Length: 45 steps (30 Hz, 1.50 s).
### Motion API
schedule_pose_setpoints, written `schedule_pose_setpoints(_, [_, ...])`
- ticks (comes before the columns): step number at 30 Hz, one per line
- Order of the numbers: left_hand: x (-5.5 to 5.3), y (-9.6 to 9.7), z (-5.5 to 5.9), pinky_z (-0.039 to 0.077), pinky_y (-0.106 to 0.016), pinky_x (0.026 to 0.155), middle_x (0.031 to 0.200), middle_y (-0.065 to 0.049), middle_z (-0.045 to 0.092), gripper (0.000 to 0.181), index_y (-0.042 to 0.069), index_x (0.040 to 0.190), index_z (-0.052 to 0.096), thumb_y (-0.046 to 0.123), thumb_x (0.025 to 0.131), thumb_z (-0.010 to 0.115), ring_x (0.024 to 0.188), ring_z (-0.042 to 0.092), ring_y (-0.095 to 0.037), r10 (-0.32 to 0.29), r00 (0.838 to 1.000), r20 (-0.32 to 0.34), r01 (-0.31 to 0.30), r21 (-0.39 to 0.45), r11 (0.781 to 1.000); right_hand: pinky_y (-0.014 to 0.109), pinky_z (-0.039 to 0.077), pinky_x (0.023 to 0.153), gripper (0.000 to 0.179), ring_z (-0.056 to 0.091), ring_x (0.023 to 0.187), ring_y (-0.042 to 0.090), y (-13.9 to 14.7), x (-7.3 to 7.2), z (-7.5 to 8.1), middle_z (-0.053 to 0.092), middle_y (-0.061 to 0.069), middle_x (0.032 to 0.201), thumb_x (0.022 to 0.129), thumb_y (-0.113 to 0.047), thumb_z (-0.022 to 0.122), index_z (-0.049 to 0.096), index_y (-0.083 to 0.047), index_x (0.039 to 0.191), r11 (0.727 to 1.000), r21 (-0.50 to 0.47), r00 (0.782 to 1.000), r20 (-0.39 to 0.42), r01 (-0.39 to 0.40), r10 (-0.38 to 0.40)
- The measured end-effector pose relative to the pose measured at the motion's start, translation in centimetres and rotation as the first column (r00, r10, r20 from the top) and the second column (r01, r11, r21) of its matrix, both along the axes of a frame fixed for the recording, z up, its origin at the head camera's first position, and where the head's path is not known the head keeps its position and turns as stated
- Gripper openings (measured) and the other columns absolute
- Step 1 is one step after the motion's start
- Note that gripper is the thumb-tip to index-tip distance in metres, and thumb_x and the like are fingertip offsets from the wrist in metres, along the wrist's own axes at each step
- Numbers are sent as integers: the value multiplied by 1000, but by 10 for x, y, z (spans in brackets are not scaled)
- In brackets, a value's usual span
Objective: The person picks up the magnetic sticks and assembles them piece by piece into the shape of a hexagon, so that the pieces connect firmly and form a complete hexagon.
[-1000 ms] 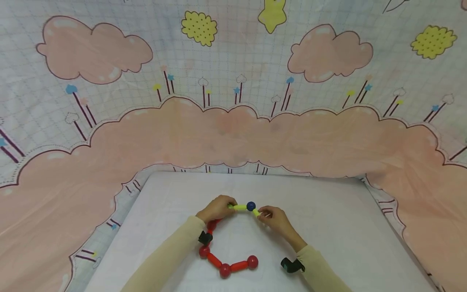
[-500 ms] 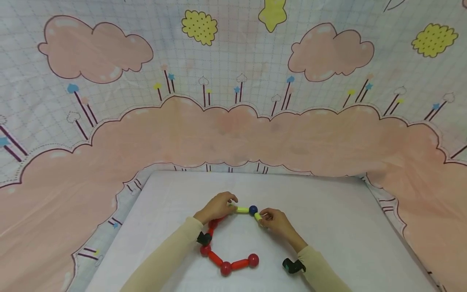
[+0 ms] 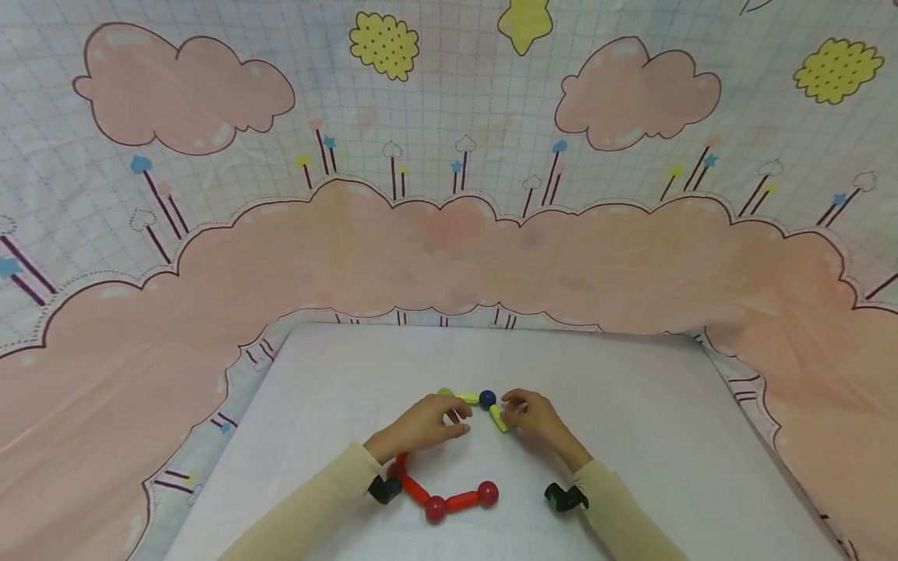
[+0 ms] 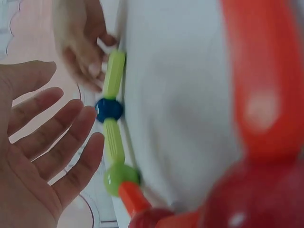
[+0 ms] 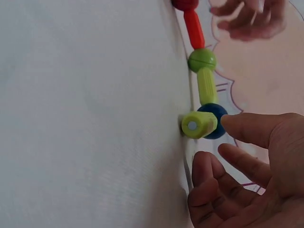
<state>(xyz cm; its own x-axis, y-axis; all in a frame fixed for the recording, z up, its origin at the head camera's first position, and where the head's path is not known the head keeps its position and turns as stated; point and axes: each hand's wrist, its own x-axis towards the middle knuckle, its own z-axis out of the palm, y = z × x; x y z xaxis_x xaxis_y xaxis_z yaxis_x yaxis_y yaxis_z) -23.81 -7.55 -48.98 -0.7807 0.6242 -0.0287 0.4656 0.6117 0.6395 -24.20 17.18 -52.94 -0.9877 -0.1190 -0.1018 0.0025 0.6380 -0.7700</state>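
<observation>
A curved chain of balls and rods lies on the white table. Its far part has a light green ball (image 4: 118, 178), a yellow-green rod (image 4: 114, 141), a dark blue ball (image 3: 487, 400) and a second yellow-green rod (image 3: 499, 419) with a free end. Orange-red rods (image 3: 461, 501) and red balls (image 3: 436, 509) form the near part; my left arm covers some of them in the head view. My left hand (image 3: 428, 421) hovers over the chain's left side, fingers spread, holding nothing. Beside the end rod is my right hand (image 3: 539, 417), fingers loosely bent, not gripping it.
The white tabletop (image 3: 631, 436) spreads around the chain. Behind and beside it hangs a cloth (image 3: 449, 249) printed with clouds and stars. A dark strap-like camera mount (image 3: 565, 497) sits at my right wrist, another (image 3: 385, 489) at my left.
My left hand has let go near the green ball and drawn back toward me, its fingers opening. My right hand has released the end rod and stays close beside it.
</observation>
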Motion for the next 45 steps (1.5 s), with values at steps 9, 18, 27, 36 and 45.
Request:
schedule_pose_setpoints(9, [30, -1, -7, 51, -16, 74, 96, 11, 68, 28, 16, 114, 68, 29, 89, 72, 84, 59, 1, -74, 990, 121, 74, 2, 997, 36, 52, 81, 31, 60, 92, 17, 0, -15, 1, 67, 4, 107, 88, -16, 72, 64, -14, 118, 999, 52, 1000, -5, -12, 12])
schedule_pose_setpoints(18, [51, -1, -17, 46, -16, 65, 80, 16, 60, 24, 25, 101, 68, 36, 83, 78, 70, 53, 2, -132, 974, 184, 145, -61, 987, 44, 50, 93, 38, 59, 106, 22, -8, -26, 4, 64, 6, 123, 88, -19, 73, 63, -15, 124, 994, 86, 996, -42, -73, 77])
schedule_pose_setpoints(27, [61, 1, -22, 44, -15, 67, 78, 17, 57, 23, 29, 100, 68, 33, 80, 81, 72, 50, 3, -177, 970, 169, 200, -133, 971, 38, 50, 85, 34, 57, 97, 18, -18, -32, 3, 65, 7, 114, 88, -19, 72, 65, -15, 121, 988, 103, 992, -26, -119, 122])
schedule_pose_setpoints(36, [54, -4, -24, 45, -15, 67, 80, 17, 59, 22, 26, 103, 69, 26, 83, 79, 73, 51, 3, -179, 977, 118, 192, -109, 975, 34, 50, 80, 32, 56, 93, 18, -12, -33, 1, 66, 5, 109, 88, -21, 73, 65, -16, 118, 992, 111, 998, -13, -64, 65])
schedule_pose_setpoints(45, [41, -15, -22, 43, -25, 85, 90, 19, 62, 24, 28, 110, 71, 28, 86, 75, 81, 51, 1, -115, 991, -64, 99, -211, 972, 38, 51, 84, 32, 60, 98, 21, 3, -32, -2, 67, 7, 114, 87, -24, 73, 66, -14, 116, 995, 94, 1000, -12, 28, -27])
